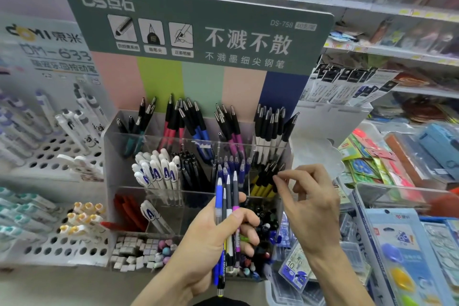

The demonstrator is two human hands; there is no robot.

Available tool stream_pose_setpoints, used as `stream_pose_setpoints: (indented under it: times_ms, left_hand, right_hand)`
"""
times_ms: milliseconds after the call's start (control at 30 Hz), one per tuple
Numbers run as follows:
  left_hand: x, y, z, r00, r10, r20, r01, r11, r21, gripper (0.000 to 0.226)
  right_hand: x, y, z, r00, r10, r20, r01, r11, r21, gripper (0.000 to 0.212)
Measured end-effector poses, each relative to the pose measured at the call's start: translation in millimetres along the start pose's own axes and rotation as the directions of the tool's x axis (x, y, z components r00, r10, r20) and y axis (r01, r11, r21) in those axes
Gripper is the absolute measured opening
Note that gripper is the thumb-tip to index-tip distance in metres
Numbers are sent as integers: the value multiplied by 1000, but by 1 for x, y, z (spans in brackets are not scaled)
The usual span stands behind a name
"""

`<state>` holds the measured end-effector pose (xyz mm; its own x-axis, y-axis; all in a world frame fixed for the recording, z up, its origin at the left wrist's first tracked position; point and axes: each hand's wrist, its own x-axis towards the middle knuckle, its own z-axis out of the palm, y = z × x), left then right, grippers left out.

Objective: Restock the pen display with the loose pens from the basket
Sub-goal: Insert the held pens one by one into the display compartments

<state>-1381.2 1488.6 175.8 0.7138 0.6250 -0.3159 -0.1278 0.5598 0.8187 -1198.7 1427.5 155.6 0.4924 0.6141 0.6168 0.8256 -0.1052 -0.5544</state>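
Head view. We hold a bundle of loose pens (228,218) upright in our left hand (213,238), fingers curled round the barrels, directly in front of the clear acrylic pen display (111,156). Our right hand (310,208) reaches to the display's right middle compartment, thumb and forefinger pinching the tip of a yellow-and-black pen (267,181) there. Behind the display rises its green header card (198,32). We cannot see the basket.
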Motion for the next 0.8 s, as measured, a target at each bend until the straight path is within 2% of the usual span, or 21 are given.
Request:
stream_pose_setpoints:
  times_ms: [167,233,300,400,467,533,700,800]
  left_hand:
    - [0,-3,-4,1000,13,7,-14,1000,18,37]
    - [-1,-3,-4,1000,13,24,-13,1000,17,41]
    - [-1,-4,-4,999,3,38,-3,1000,-2,39]
    - [-1,-4,-4,998,-9,57,10,1000,-16,32]
    - [-2,-4,-4,996,-8,84,7,1000,10,31]
    - [-4,-1,-3,991,-17,131,11,999,48,32]
    - [-9,2,-5,977,-48,206,25,993,112,32]
    - [-7,1,-7,975,-44,219,27,996,81,34]
  right_hand:
    - [-9,2,1,998,36,59,-36,999,-3,23]
    - [-10,-3,-1,996,55,73,-58,997,44,27]
    - [-10,-11,-4,994,93,66,-101,985,141,23]
    - [-11,-25,-10,962,239,134,-271,903,334,6]
    - [-13,-34,-12,906,310,288,-411,805,427,13]
    - [-14,-41,-13,850,313,424,-505,715,484,27]
    - [-13,-43,-12,815,280,508,-544,672,502,38]
    - [-10,-42,-13,805,287,520,-567,632,529,38]
